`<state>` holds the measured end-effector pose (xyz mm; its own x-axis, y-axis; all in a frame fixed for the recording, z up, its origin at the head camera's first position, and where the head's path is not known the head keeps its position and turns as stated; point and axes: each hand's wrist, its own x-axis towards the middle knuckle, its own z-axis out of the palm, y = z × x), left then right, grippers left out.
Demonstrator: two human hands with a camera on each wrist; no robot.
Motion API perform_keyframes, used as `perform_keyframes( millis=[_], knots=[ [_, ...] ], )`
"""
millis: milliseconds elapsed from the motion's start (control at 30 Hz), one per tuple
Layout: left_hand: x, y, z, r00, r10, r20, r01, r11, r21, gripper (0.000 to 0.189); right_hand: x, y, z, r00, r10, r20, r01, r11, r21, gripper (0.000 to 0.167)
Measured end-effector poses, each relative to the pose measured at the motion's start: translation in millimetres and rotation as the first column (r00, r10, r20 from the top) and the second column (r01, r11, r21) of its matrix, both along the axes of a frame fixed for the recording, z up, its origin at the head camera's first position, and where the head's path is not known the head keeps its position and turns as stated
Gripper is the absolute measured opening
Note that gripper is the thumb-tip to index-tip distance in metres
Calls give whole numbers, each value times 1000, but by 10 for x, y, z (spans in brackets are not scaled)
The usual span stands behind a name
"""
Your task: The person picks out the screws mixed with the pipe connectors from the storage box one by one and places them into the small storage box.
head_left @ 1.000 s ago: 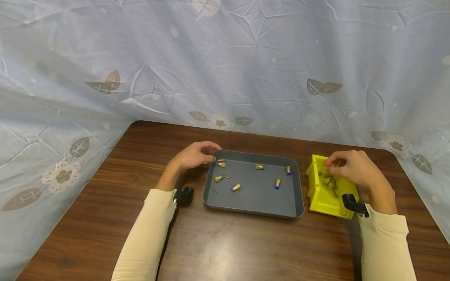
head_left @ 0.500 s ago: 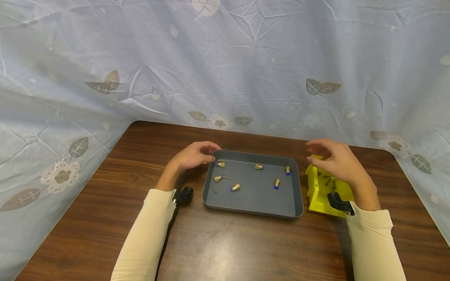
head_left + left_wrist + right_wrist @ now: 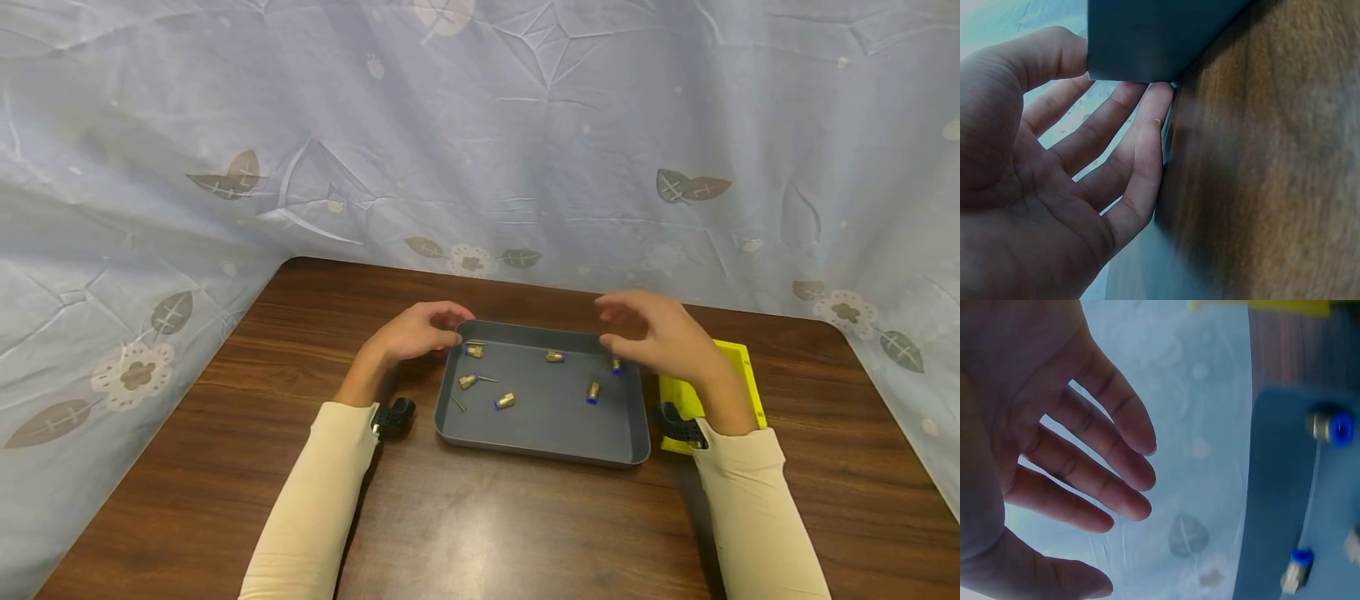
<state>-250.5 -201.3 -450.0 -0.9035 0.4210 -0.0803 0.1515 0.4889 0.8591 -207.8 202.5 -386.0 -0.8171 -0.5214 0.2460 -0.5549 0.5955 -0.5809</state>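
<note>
A grey rectangular tray (image 3: 536, 433) lies on the table, with several brass push-in fittings with blue collars scattered on it, one fitting (image 3: 505, 402) near the front. Several thin screws (image 3: 458, 403) lie toward its left side. My left hand (image 3: 412, 333) holds the tray's far left corner, thumb at the left wall and fingers round behind it, as the left wrist view shows. Over the far right corner hovers my right hand (image 3: 656, 333), fingers loosely spread and nothing in them; it partly covers a fitting (image 3: 1340, 428) there.
A yellow bin (image 3: 738, 367) stands just right of the tray, mostly covered by my right forearm. Behind the wooden table (image 3: 465, 533) hangs a pale patterned cloth (image 3: 480, 167). Each wrist carries a black camera mount (image 3: 393, 417).
My right hand has left the yellow bin, moving left until it hovers above the tray's far right corner. My left hand and the tray have stayed in place.
</note>
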Motion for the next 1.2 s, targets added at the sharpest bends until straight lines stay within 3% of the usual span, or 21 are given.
perform_keyframes(
  millis=[267, 567, 1200],
  knots=[
    [9, 15, 13, 1000, 4, 5, -4, 1000, -3, 41, -140, -382, -30, 996, 94, 7, -94, 992, 85, 58],
    [14, 16, 30, 1000, 5, 8, -5, 1000, 3, 42, -284, -784, -96, 980, 196, 19, -197, 974, 108, 61],
    [11, 1, 27, 1000, -6, 4, 6, 1000, 16, 45, -409, -1359, -371, 926, 356, 126, -373, 913, 165, 36]
  ],
)
